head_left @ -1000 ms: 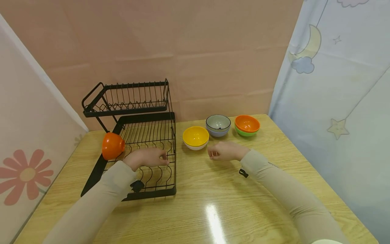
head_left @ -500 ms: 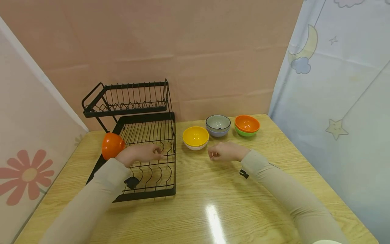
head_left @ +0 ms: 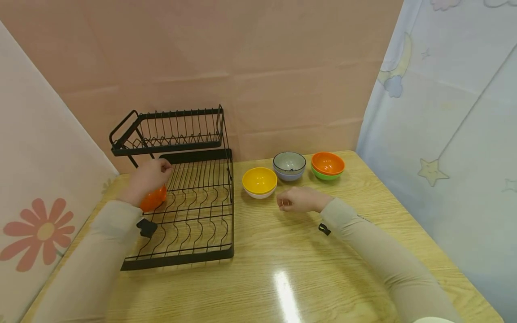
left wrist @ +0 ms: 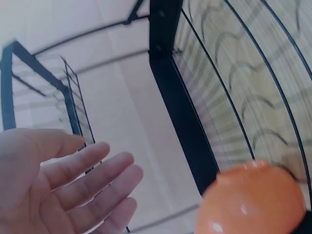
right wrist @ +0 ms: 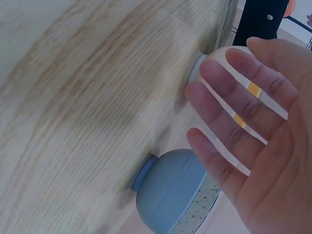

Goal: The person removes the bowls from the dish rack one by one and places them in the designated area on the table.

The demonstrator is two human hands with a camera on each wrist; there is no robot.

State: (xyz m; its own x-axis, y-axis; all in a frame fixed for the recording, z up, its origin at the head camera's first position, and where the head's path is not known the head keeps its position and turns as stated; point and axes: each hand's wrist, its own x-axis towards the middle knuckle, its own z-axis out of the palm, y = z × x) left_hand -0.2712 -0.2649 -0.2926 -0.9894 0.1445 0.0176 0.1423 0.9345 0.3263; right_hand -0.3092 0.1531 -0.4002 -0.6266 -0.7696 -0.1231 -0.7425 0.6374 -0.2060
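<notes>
An orange bowl (head_left: 153, 199) stands on its side at the left of the lower tier of a black dish rack (head_left: 177, 257). My left hand (head_left: 146, 179) is over it and hides most of it in the head view. In the left wrist view that hand's fingers are loosely bent with nothing between them, and the orange bowl (left wrist: 251, 200) shows apart from them. My right hand (head_left: 300, 199) hovers above the table beside a yellow bowl (head_left: 260, 181) nested in a white one (head_left: 258, 195). Its fingers are spread and relaxed, holding nothing.
Behind the right hand are a grey speckled bowl (head_left: 289, 162) in a blue bowl (head_left: 288, 176) and an orange bowl (head_left: 328, 163) in a green bowl (head_left: 325, 176). The rack's upper tier (head_left: 169, 143) overhangs its back part. Cloth walls close off the table's back and sides.
My left hand has moved left and up, from over the middle of the rack's lower tier to over the orange bowl. The right hand has hardly moved.
</notes>
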